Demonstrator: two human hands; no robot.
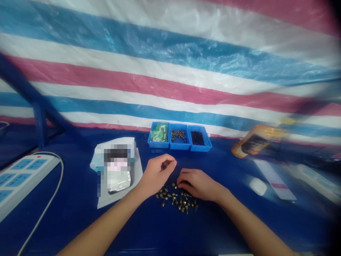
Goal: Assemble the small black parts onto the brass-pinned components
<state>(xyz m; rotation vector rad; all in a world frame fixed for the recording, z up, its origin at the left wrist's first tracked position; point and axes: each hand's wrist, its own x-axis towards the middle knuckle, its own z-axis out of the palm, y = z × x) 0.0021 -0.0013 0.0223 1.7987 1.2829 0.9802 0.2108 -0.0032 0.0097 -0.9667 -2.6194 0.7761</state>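
Screws (177, 201), brass-coloured, lying loose beneath both hands on the blue surface (234, 227)
Left hand (157, 176) is curling into a near-closed pinch, any hold hidden; right hand (198, 185) is resting half-closed at the pile's 12 o'clock edge, its grip unclear; three blue bins (179, 137) are sitting at 12 o'clock.

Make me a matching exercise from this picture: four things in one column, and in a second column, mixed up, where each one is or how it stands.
Things:
1. Left hand
2. Right hand
3. Pile of small brass screws
4. White power strip

Places and states:
A. Fingers down at the pile's far edge
B. Out at the far left of the view
C. Fingertips pinched together
D. Between the two forearms

Right pairs: 1-C, 2-A, 3-D, 4-B.
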